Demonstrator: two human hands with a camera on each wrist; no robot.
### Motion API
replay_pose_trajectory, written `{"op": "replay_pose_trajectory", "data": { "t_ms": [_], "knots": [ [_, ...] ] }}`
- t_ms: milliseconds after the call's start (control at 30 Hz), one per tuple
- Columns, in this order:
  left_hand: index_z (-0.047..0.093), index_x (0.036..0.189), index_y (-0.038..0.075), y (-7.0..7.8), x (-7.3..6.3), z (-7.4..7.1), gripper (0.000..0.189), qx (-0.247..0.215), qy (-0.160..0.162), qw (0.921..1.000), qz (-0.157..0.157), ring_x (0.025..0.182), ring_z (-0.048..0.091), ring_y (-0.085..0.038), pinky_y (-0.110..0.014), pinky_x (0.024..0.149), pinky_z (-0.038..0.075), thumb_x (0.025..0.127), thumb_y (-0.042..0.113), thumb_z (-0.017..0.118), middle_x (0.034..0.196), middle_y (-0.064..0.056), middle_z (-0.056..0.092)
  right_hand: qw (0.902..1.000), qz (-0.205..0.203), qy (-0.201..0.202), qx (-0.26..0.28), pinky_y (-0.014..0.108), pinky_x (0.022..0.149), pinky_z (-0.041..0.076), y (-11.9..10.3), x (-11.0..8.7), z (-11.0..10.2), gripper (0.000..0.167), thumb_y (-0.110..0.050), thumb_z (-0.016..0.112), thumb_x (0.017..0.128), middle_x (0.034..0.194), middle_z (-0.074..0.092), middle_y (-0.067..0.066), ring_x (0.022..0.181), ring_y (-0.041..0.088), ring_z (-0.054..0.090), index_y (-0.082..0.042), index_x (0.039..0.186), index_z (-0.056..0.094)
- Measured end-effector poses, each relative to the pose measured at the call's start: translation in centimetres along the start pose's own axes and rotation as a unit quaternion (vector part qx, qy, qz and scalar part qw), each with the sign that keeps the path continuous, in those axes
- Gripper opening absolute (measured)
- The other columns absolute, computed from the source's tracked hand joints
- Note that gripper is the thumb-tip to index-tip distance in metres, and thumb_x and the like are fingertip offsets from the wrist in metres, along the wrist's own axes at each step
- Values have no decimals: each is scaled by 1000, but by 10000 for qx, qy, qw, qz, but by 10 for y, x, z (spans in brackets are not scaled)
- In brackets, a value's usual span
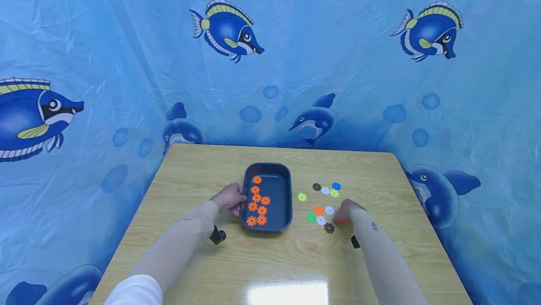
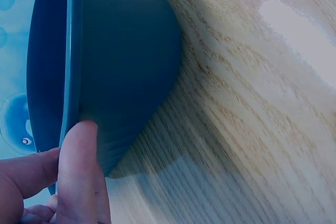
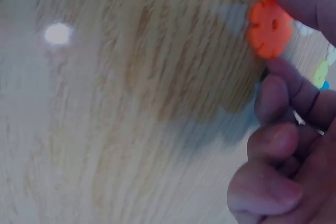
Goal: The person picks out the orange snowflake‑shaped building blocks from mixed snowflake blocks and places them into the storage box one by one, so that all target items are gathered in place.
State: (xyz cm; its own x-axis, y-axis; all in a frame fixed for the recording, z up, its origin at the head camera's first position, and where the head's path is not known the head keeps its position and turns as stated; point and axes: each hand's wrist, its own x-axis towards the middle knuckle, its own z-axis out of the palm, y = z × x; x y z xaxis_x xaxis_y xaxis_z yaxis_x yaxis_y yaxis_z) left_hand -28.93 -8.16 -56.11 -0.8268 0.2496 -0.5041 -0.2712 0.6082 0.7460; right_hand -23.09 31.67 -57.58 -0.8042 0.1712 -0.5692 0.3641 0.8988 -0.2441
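A dark blue rectangular tray [image 1: 280, 201] stands on the wooden table, with several orange notched discs [image 1: 265, 200] lying along its left side. My left hand [image 1: 230, 198] pinches the tray's left rim; in the left wrist view the thumb and fingers grip the tray wall [image 2: 126, 51] from both sides. Right of the tray, my right hand [image 1: 345, 210] is low over the table. Between its thumb and a fingertip it pinches an orange notched disc [image 3: 270, 27] by the edges, plain in the right wrist view.
Loose discs lie between tray and right hand: an orange disc [image 1: 319, 210], a green disc [image 1: 311, 217], a dark brown disc [image 1: 329, 228] and several white ones. Farther back are a blue disc [image 1: 336, 186] and a yellow-green disc [image 1: 302, 197]. A blue fish-print curtain [image 1: 270, 60] hangs behind the table.
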Motion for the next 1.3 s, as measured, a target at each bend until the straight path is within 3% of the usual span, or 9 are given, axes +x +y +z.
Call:
{"op": "replay_pose_trajectory", "data": {
  "t_ms": [233,533,767,900,1067,1200,1300],
  "knots": [
    [46,88,8,4,-4,-3,18,-27,-64,10000,-28,49,54,-11,-28,50,62,103,9,56,84,-17,69,9992,-383,-56,-50,47,100,55,6,-4,-2,52,-26,75,83,110,66,21,98,29,61,12,117,62],
    [46,91,8,5,-5,-3,16,15,-50,10000,23,48,54,-11,-27,50,62,104,9,56,75,-9,61,9993,-245,267,109,34,73,54,5,0,1,31,-19,78,80,89,61,11,81,23,56,1,97,62],
    [47,91,8,5,-6,-4,15,-21,-60,10000,-4,49,55,-11,-28,52,63,104,8,56,82,-15,67,9988,-125,220,411,44,89,57,10,2,5,50,-22,76,80,103,65,18,91,28,59,9,116,59],
    [48,93,7,3,-5,-4,14,-26,-43,10000,-14,50,56,-12,-29,53,63,104,9,56,90,-21,70,9987,-69,211,460,40,82,55,8,3,7,51,-22,76,79,100,64,16,88,27,58,9,116,60],
    [48,92,7,2,-4,-5,14,-45,-32,10000,-17,50,56,-12,-29,51,63,104,9,56,86,-18,69,9985,-160,333,393,34,73,53,5,6,4,36,-15,76,79,92,64,13,83,25,57,5,106,63],
    [46,90,8,2,-4,-4,17,-41,-32,10000,-11,51,55,-12,-29,51,63,103,9,56,80,-12,65,9971,-574,393,318,28,65,49,-3,4,-9,15,-12,72,87,82,60,7,75,20,54,1,91,65],
    [44,89,9,3,-4,-3,19,-17,-34,10000,3,50,55,-12,-28,50,62,103,9,57,74,-8,61,9929,-1018,405,469,26,59,42,-17,3,-26,21,-12,64,95,69,50,0,64,15,46,-5,76,59]
  ]
}}
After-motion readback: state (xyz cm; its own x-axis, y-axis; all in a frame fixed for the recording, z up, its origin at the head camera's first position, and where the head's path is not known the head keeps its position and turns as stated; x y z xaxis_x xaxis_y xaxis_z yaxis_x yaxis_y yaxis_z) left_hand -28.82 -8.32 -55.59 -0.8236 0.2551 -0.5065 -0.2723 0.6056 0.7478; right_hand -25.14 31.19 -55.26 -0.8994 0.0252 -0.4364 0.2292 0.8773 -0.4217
